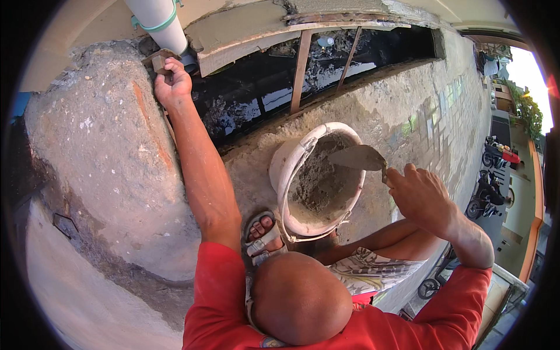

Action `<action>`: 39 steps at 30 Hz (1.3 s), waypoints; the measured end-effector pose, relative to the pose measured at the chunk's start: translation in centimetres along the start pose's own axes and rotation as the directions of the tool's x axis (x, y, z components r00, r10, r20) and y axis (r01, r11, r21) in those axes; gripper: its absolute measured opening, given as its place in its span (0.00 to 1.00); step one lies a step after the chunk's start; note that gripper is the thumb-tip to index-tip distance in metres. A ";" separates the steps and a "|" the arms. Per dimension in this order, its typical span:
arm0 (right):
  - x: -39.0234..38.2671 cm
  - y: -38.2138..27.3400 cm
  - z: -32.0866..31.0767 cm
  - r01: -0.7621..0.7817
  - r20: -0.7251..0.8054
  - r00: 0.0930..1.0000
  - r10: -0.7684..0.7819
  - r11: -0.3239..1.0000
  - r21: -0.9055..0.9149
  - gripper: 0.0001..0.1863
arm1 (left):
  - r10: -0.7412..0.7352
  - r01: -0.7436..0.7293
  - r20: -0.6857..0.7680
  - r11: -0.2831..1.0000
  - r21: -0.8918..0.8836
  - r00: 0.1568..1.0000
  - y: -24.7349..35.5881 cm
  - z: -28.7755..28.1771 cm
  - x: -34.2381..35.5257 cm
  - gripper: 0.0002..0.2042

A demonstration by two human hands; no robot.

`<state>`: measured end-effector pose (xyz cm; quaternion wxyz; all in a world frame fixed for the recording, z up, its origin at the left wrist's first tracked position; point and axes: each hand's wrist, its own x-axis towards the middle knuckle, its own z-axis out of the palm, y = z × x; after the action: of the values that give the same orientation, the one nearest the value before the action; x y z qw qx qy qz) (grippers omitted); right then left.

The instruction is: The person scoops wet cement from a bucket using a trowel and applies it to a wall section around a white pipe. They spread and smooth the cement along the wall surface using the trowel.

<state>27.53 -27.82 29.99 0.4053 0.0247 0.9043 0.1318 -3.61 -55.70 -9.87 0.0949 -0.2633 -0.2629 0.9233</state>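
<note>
My right hand [417,189] grips the handle of a trowel [357,157], its pointed metal blade reaching over the rim of a pale bucket [282,192]. Grey wet mortar [318,181] lies inside the bucket, which tilts toward me. At the far left, my left arm stretches out along a rough concrete slab. My left hand [173,81] has its fingers closed on a small, flat brown tool with a block-like part [160,62], close to the base of a white pipe [160,23]. The exact kind of this tool cannot be made out.
Beyond the bucket runs an open drain [251,111] with dark water, crossed by thin bars [301,70]. A raised rough concrete slab [105,151] lies on the left. My sandalled foot [263,236] is beside the bucket. Parked motorbikes [487,195] stand far right.
</note>
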 end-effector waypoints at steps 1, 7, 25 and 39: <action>0.7 -0.3 1.1 0.004 -0.033 0.999 -0.006 0.999 -0.047 0.09 | 0.005 -0.005 0.001 1.000 0.001 1.000 -0.3 0.0 -0.1 0.15; 5.6 -4.8 3.5 0.040 0.120 0.993 -0.005 0.956 -0.290 0.05 | 0.045 -0.043 -0.074 0.999 0.026 0.996 0.1 0.6 -0.3 0.18; 6.6 -4.4 5.4 0.329 0.269 0.900 -0.342 0.940 0.094 0.07 | 0.066 -0.068 -0.049 0.997 -0.032 0.997 -1.0 0.6 -0.9 0.17; 3.9 -1.8 7.2 0.301 0.105 0.916 -0.388 0.833 0.464 0.12 | -0.009 0.008 -0.055 1.000 -0.020 0.998 -0.3 0.5 -0.6 0.18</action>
<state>30.35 -27.39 22.11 0.4925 -0.0360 0.8558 -0.1538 -3.40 -55.89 -9.12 0.1033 -0.2884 -0.2703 0.9127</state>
